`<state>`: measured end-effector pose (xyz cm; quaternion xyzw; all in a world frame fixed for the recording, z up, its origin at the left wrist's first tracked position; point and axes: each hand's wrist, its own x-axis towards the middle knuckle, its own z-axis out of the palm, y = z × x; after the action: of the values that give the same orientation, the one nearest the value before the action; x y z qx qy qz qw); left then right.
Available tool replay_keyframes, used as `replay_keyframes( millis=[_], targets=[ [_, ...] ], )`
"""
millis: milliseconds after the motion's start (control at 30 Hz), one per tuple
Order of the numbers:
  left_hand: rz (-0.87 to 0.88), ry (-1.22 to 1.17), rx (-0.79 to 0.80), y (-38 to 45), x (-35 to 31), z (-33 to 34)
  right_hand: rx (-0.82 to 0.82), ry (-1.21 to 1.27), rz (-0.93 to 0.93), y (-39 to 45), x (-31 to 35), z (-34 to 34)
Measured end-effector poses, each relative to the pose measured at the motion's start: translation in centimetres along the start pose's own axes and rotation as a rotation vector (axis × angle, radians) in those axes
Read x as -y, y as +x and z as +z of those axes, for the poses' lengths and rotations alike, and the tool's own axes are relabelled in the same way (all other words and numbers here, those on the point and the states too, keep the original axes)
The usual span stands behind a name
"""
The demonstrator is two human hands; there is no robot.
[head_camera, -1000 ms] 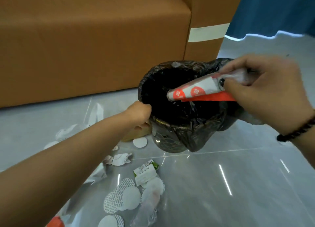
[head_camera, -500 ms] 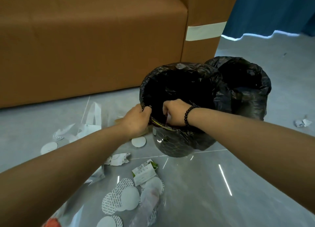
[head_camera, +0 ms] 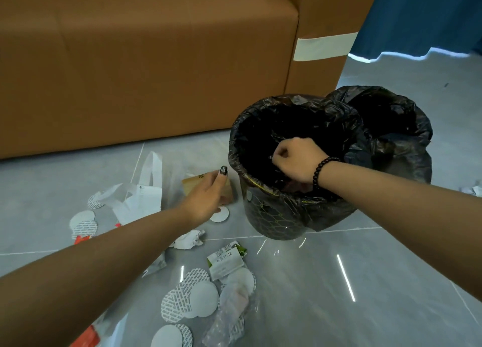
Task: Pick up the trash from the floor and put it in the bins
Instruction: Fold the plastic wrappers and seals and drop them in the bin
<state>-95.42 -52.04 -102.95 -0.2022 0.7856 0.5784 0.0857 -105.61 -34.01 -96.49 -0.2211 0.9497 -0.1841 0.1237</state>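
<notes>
1. While the right hand [head_camera: 293, 158] sits curled inside the near bin [head_camera: 273, 216], gripping its black liner [head_camera: 240, 148], the left hand [head_camera: 206, 198] rests with straight fingers on a brown card [head_camera: 190, 185] left of the bin.
2. A second bin [head_camera: 401, 138] stands just behind, to the right.
3. Paper discs [head_camera: 193, 299], a crumpled scrap [head_camera: 190, 239] and a label [head_camera: 225, 262] litter the near floor [head_camera: 365, 294].

Left hand [head_camera: 206, 200] over brown carton [head_camera: 229, 194]; right hand [head_camera: 294, 158] fisted inside near bin [head_camera: 276, 216].
</notes>
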Motion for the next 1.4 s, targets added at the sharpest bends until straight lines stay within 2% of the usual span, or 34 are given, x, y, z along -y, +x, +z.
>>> replay_keyframes(
  millis=[100,200,300,400,467,567,633,767,867,1000,1100,1400],
  targets=[
    [-0.066,0.119,0.050,0.0,2.6,-0.9,-0.241,0.239,-0.095,-1.4,1.6,-0.5],
    [-0.140,0.089,0.112,-0.6,5.0,-1.5,-0.392,0.359,-0.316,-3.5,3.5,-0.3],
    [-0.238,0.163,0.172,-1.4,7.7,-2.0,-0.399,0.317,-0.613,-5.7,4.9,1.0],
    [-0.252,0.321,0.202,-2.3,10.5,-2.2,-0.263,0.199,-0.769,-7.4,4.8,3.9],
    [-0.276,0.427,0.253,-3.2,11.7,-2.0,-0.109,0.150,-0.716,-8.0,4.1,6.4],
    [-0.306,0.497,0.318,-4.2,13.0,-1.5,0.198,0.115,-0.395,-8.1,2.6,10.2],
    [-0.260,0.603,0.348,-4.8,13.4,-1.2,0.354,0.058,-0.201,-8.0,1.6,12.3],
    [-0.161,0.719,0.326,-5.5,14.3,-0.2,0.497,-0.050,-0.101,-8.3,0.3,15.7],
    [-0.123,0.761,0.346,-5.9,14.5,0.3,0.565,-0.039,-0.013,-9.0,-0.2,17.9],
    [-0.087,0.729,0.311,-6.1,14.1,0.2,0.566,0.040,0.090,-9.6,-0.8,20.0],
    [-0.082,0.653,0.304,-6.4,13.9,0.0,0.516,0.175,0.074,-9.3,-0.8,19.9],
    [-0.114,0.312,0.337,-8.0,11.8,-0.4,0.373,0.586,0.117,-10.3,-1.0,13.8]
  ],
)
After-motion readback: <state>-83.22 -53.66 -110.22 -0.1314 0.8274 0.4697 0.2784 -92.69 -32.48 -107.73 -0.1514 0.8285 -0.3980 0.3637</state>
